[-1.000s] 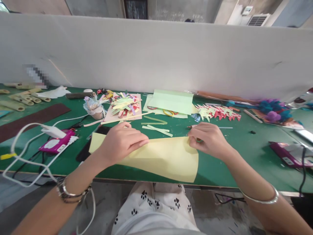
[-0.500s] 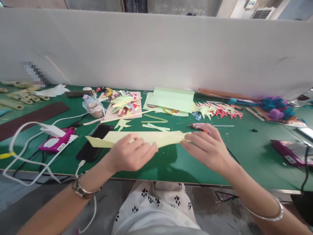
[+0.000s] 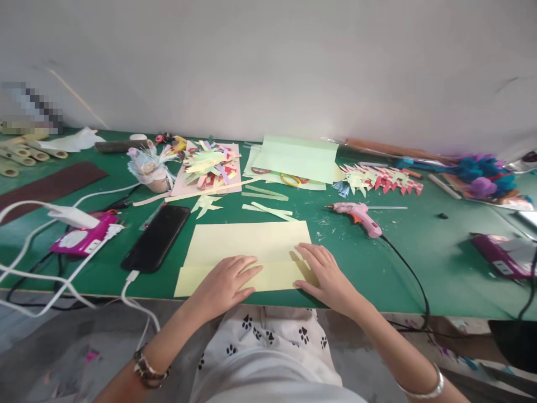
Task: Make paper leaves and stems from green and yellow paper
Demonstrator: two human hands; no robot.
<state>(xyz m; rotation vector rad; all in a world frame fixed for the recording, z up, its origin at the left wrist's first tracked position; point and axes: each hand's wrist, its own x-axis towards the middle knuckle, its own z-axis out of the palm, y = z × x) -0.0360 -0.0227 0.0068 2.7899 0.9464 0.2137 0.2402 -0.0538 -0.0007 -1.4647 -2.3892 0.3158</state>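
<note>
A pale yellow sheet of paper point(image 3: 247, 240) lies on the green table in front of me, with a crease running across it near its front part. My left hand point(image 3: 229, 282) rests on the sheet's front strip, fingers stretched out and apart. On the right end of the paper lies my right hand point(image 3: 325, 277), its fingers also extended and its thumb spread toward the front edge. Neither hand grips anything. Beyond the sheet are cut paper strips point(image 3: 268, 208) and a pale star-shaped paper piece point(image 3: 206, 205).
A pink glue gun point(image 3: 356, 215) lies to the right, its black cord running off the front edge. A black phone point(image 3: 157, 238) and a magenta power strip point(image 3: 86, 232) with white cables are at the left. Farther back are green paper sheets point(image 3: 300, 157) and red-and-white woven paper point(image 3: 390, 179).
The yellow paper has come down from between my hands and now lies flat on the table. Both hands have opened and moved nearer the front edge. The view has tilted down.
</note>
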